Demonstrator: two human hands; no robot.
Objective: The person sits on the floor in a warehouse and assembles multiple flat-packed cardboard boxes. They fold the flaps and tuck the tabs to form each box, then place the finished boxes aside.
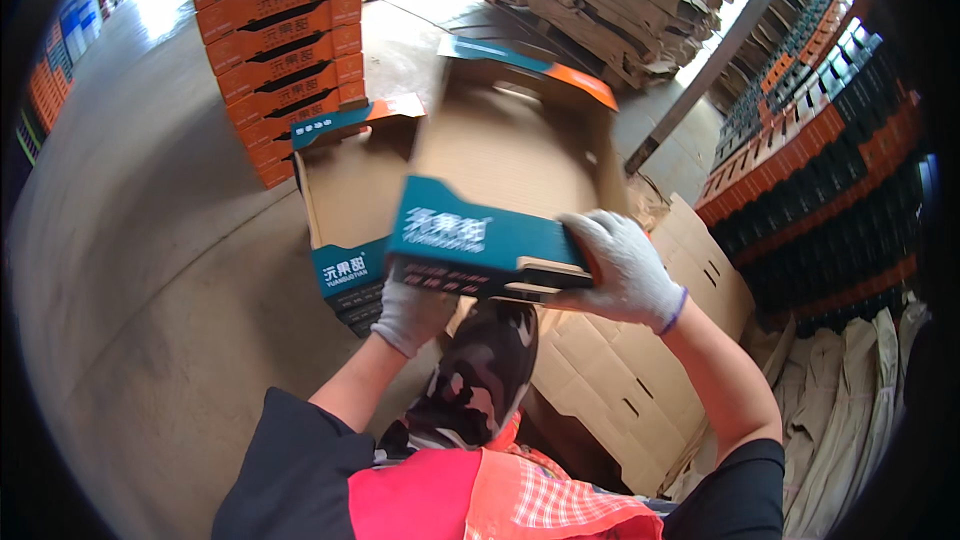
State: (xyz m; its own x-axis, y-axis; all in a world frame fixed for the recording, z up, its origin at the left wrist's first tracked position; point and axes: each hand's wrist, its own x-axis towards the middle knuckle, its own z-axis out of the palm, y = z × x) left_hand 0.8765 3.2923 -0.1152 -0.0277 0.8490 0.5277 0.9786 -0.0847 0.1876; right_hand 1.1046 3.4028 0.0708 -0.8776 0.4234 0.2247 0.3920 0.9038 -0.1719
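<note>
An open cardboard tray (pixel 500 160) with a teal and orange printed outside is held up in front of me, tilted. My right hand (pixel 625 270), in a white knit glove, grips its near right corner, thumb below and fingers over the edge. Under the near left part of that tray is my left hand (pixel 415 315), also gloved; its fingers are mostly hidden beneath the tray. Layered edges below the front panel suggest more than one tray in my grasp. Just to the left, a second teal open tray (pixel 355 180) tops a low stack.
A tall stack of orange trays (pixel 280 40) stands at the far left. Flat brown cardboard sheets (pixel 610 380) lie by my right leg. Bundled cardboard (pixel 600 0) is piled at the back, near a slanting metal post (pixel 715 60). Dark and orange stacked trays (pixel 820 190) line the right.
</note>
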